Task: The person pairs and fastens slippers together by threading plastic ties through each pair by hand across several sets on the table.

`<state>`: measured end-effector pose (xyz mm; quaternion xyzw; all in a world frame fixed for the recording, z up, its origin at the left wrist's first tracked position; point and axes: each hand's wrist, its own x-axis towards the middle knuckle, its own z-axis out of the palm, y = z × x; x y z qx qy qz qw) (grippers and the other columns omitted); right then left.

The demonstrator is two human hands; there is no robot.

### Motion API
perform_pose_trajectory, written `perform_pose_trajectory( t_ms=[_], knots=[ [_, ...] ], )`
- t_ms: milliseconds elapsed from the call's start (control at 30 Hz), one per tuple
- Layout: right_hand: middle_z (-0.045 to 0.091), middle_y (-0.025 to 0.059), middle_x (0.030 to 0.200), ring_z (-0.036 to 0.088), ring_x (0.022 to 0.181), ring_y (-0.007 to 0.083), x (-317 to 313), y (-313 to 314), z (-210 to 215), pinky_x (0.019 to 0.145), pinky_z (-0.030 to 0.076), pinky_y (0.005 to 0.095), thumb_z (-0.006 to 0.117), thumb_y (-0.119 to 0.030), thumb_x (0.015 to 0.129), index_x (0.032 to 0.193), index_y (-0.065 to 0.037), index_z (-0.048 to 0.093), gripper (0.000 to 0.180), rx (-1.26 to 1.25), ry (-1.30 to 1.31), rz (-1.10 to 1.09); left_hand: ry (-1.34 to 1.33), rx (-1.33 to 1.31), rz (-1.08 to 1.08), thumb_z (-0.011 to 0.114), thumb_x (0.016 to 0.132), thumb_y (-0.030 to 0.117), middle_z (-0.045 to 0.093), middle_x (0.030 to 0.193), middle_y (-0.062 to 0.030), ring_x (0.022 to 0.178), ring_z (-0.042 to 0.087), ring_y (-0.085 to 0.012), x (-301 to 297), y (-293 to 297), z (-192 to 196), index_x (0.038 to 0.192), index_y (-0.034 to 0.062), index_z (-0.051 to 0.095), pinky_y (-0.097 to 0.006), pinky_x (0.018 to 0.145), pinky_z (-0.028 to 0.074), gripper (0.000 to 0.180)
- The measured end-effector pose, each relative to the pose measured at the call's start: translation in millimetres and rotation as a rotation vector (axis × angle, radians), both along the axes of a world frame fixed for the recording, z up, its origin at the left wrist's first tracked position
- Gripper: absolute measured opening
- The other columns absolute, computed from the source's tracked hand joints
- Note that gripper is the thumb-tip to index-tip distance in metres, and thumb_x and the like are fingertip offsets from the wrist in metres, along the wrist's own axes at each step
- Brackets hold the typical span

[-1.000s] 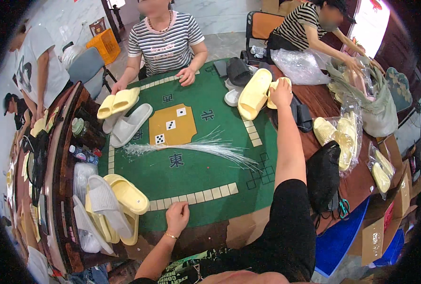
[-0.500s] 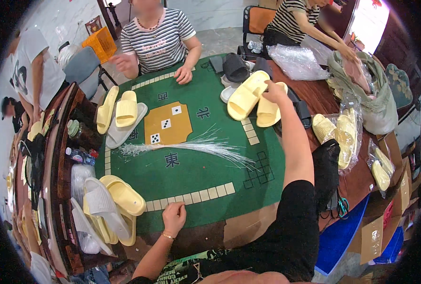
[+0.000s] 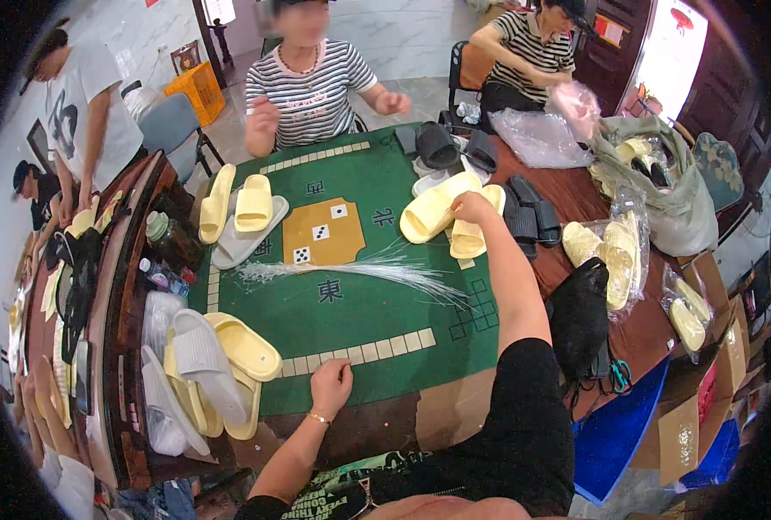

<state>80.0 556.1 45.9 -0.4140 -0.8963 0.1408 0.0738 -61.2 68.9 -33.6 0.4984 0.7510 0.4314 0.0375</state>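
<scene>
Yellow slippers (image 3: 433, 208) are slanting over the green mat's (image 3: 377, 316) right side, long axes running near-left, one steeper; the right hand (image 3: 474, 208) is pinching them, the left hand (image 3: 331, 384) curling loosely at its near edge, contents hidden.

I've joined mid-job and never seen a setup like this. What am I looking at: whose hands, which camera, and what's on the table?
There's no machine: these are a person's bare hands. The view comes from a wide fisheye camera on their head, looking down, so straight edges bend near the rim.

The left hand rests loosely curled at the near edge of a green mat, with nothing visible in it. The right hand grips a pair of yellow slippers where the two meet.

A bundle of clear strands lies across the mat. A pile of grey and yellow slippers sits near left; black slippers lie toward the right.
</scene>
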Motion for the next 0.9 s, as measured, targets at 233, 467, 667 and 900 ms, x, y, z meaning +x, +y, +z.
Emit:
perform_pose_trajectory(
  t_ms=[233,467,667,900],
  knots=[
    [0.068,0.0093,0.089,0.065,0.085,0.0257,-5,-45,-2,0.077,0.051,0.037,0.064,-0.025,0.068,0.088,-0.016,0.071,0.023,0.074,-0.039,-0.107,0.017,0.059,-0.018,0.06,0.076,0.007,0.061,0.073,-0.0111,0.066,0.059,-0.0296,1,-7,-8,0.081,0.0064,0.063,-0.038,0.059,0.048,0.005],
    [0.067,0.0156,0.082,0.066,0.078,0.0263,12,-120,61,0.073,0.05,0.035,0.064,-0.026,0.072,0.09,-0.006,0.069,0.028,0.007,0.329,-0.216,0.009,0.096,-0.006,0.061,0.076,0.007,0.062,0.074,-0.0129,0.067,0.06,-0.0307,-2,-5,-10,0.079,0.0045,0.062,-0.04,0.06,0.048,0.004],
    [0.061,0.0093,0.099,0.061,0.089,0.0184,38,-234,84,0.077,0.05,0.0296,0.051,-0.009,0.087,0.109,0.003,0.052,0.025,-1.096,0.788,-0.107,-0.488,0.103,-0.137,0.063,0.081,0.012,0.059,0.078,-0.0048,0.067,0.057,-0.011,-14,-8,5,0.105,0.002,0.058,-0.025,0.06,0.047,0.026],
    [0.054,0.0146,0.119,0.051,0.11,0.0193,43,-369,77,0.092,0.044,0.0324,0.054,-0.006,0.086,0.138,0.0,0.029,0.058,-1.545,0.681,0.016,-1.421,0.344,0.034,0.046,0.094,0.034,0.057,0.105,-0.0036,0.096,0.055,-0.0143,-31,-44,4,0.119,0.0067,0.051,-0.031,0.085,0.045,0.038]
  ],
)
